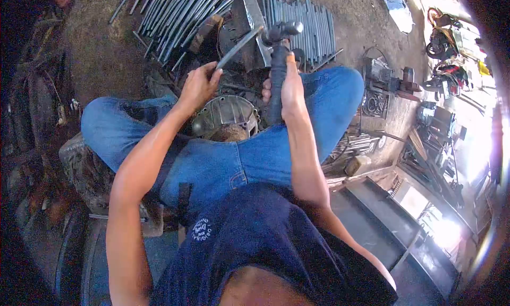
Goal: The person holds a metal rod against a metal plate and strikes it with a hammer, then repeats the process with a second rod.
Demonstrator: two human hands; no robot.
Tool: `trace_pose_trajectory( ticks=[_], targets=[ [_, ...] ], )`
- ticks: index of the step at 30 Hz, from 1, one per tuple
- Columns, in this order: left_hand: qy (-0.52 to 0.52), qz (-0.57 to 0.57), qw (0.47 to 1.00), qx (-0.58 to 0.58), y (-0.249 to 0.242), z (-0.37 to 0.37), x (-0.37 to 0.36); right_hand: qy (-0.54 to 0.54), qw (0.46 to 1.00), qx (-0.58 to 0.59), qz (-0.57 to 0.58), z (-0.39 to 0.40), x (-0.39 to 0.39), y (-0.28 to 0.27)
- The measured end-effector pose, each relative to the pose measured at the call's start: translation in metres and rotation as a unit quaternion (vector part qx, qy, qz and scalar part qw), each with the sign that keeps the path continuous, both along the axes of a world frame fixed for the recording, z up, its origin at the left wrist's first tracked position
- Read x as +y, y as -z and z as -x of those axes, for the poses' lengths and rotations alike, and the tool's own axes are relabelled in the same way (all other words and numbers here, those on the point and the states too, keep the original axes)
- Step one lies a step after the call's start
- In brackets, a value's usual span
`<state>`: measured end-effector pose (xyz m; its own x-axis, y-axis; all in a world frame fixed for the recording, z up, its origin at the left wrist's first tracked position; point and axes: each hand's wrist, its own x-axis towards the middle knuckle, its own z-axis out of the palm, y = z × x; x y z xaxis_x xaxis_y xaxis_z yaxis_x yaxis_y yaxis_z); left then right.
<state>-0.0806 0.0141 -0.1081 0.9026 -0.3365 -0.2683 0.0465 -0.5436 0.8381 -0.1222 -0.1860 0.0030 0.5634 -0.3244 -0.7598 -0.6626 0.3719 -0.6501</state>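
Note:
My left hand (201,85) is closed on the lower end of a thin metal rod (239,47), which slants up and to the right. The rod's far end lies over a metal bar (254,19), close to the hammer head. My right hand (290,88) wraps round the dark handle of a hammer (278,78). The hammer stands upright in view, its metal head at the top. Whether the head touches the rod or bar, I cannot tell. Below and between my hands sits a round metal housing (226,115), between my legs.
Bundles of metal rods lie on the ground, one at the upper left (183,14) and one beyond the hammer (313,30). A machine part (380,75) stands right of my knee. Motorcycles (449,80) are at the far right, metal frames (382,210) at the lower right.

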Motion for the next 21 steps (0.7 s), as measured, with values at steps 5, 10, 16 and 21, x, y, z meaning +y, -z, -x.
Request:
trace_pose_trajectory(
  ticks=[5, 10, 16, 21],
  targets=[
    [0.014, -0.033, 0.999, -0.036, -0.001, 0.002, -0.001, -0.030, 0.997, 0.038, 0.067, 0.022, 0.007, 0.032],
    [0.035, -0.013, 0.998, -0.051, -0.002, 0.002, 0.000, -0.018, 1.000, 0.013, 0.003, -0.005, -0.009, -0.014],
    [0.026, -0.044, 0.999, -0.019, -0.017, 0.006, -0.005, 0.035, 0.920, -0.330, 0.207, -0.056, -0.024, -0.143],
    [0.023, -0.073, 0.993, -0.094, -0.014, 0.008, -0.005, -0.014, 0.953, -0.212, 0.215, -0.053, -0.033, -0.017]
  ],
)
